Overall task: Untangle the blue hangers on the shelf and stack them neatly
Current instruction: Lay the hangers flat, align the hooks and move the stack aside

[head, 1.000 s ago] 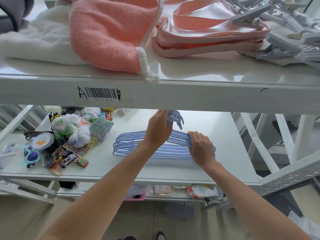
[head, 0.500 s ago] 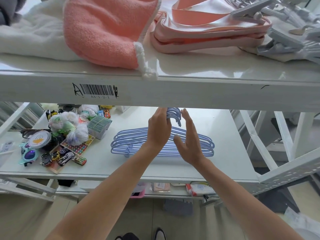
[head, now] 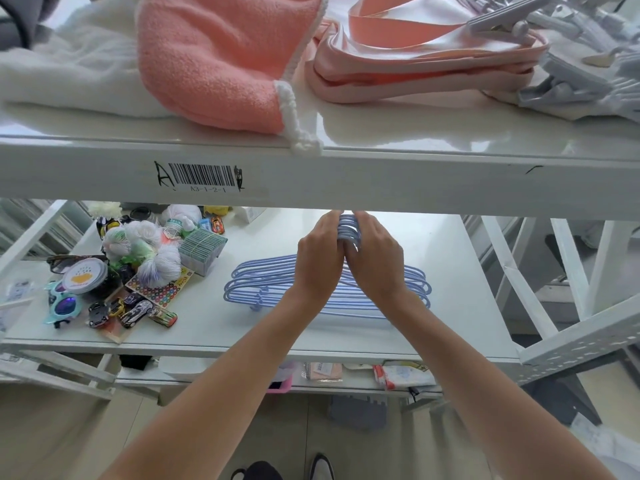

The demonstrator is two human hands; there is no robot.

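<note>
Several blue hangers [head: 256,282] lie in one flat pile on the middle white shelf [head: 460,265], their hooks [head: 347,228] bunched at the far side. My left hand [head: 320,258] and my right hand [head: 375,259] press in on the hooks from both sides, fingers curled around them. The hands hide the middle of the pile; the hangers' left and right ends stick out beside my wrists.
The upper shelf's front edge [head: 381,181] hangs just above my fingertips. A clutter of toy cars [head: 135,311], sunglasses [head: 62,304], a round tin [head: 84,275] and pom-poms [head: 159,261] fills the shelf's left part. Pink and white cloths [head: 221,53] lie on the upper shelf.
My right hand has left the hangers' right shoulder, swung up open, and now closes on the hooks opposite my left hand. The pile's ends look more aligned.
</note>
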